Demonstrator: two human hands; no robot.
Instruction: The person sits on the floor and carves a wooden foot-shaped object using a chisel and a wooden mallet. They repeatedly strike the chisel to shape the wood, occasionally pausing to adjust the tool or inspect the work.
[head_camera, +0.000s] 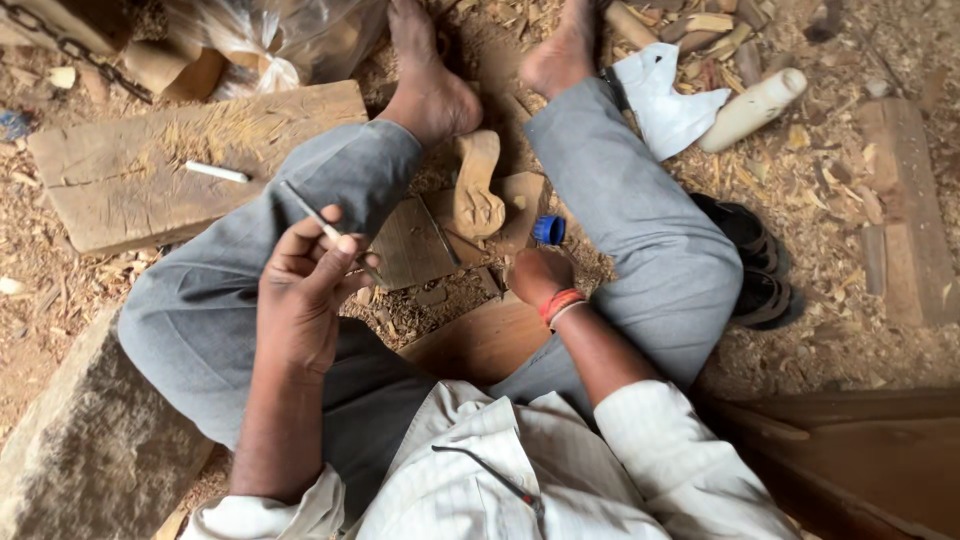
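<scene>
We note the left hand (300, 300) pinching a thin grey metal carving tool (318, 220) in its fingertips, while the right hand (538, 275), fingers curled downward, grip unclear, reaches just short of the carved pale wooden figure (478, 185), suggesting a pause between cuts.

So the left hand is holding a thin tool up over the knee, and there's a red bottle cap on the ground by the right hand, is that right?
Not quite: the cap is blue, not red. The head view shows it on the ground by the right hand, while the left hand holds a thin tool up over the knee.

Rough matt wooden carving (477, 185), glossy plastic cap (548, 230)
</scene>
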